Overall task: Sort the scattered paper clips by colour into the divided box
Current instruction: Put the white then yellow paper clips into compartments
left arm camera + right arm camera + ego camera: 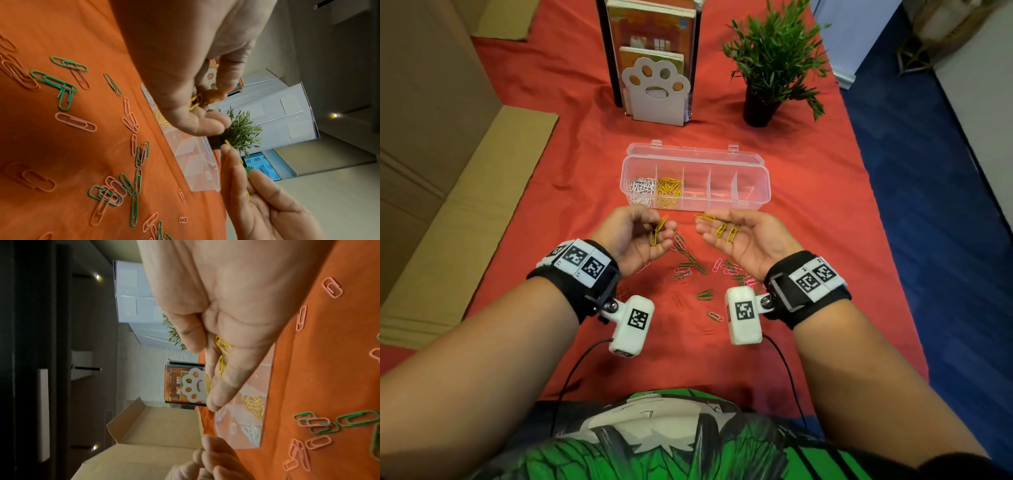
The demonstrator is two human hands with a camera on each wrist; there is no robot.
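Note:
The clear divided box (753, 178) stands open on the red cloth, with white clips (642, 190) in its leftmost compartment and yellow clips (668, 192) in the one beside it. The other compartments look empty. Just in front of the box, my left hand (654, 229) pinches a couple of yellow clips (195, 102) in curled fingers. My right hand (722, 231) is held palm up beside it, with three yellow clips (727, 232) lying loose on its fingers. Green and pink clips (693, 265) lie scattered on the cloth under and behind both hands.
A white paw-shaped bookend (655, 92) with books stands behind the box, and a potted plant (770, 68) is at the back right. A cardboard box (448, 178) borders the left side. The table's right edge drops to blue floor (935, 205).

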